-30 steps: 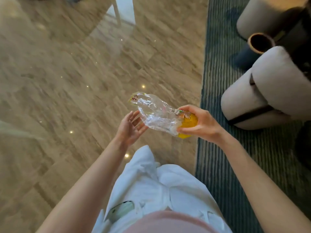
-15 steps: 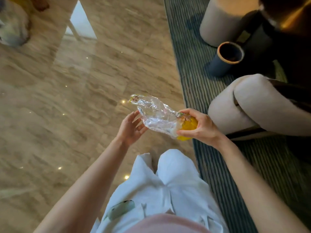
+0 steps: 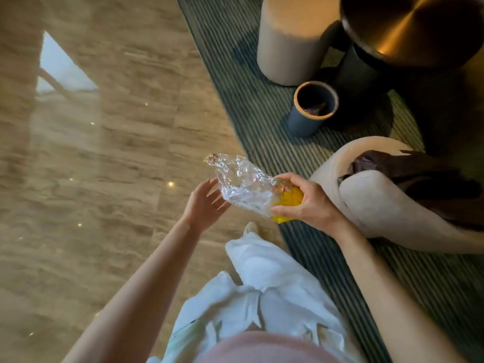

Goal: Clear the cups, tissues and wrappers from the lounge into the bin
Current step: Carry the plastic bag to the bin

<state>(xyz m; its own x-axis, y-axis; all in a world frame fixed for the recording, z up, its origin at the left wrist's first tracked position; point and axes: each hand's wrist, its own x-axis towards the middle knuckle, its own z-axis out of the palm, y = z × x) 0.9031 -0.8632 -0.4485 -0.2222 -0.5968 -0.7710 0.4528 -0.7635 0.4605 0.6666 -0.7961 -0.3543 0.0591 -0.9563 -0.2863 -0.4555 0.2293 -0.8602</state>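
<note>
Marble floor w/ rug (image 3: 251, 106), bin (image 3: 311, 108) (dark), wrapper (image 3: 243, 187) in right hand (image 3: 311, 203)

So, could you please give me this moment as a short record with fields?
held item: clear plastic wrapper with a yellow end
right hand: grips the wrapper's yellow end
left hand: fingers straight, beside the wrapper's clear end
bin: small, dark, open-topped, on the striped carpet, something dark inside
nearby: pale armchair; round metal table
floor: glossy stone
</note>
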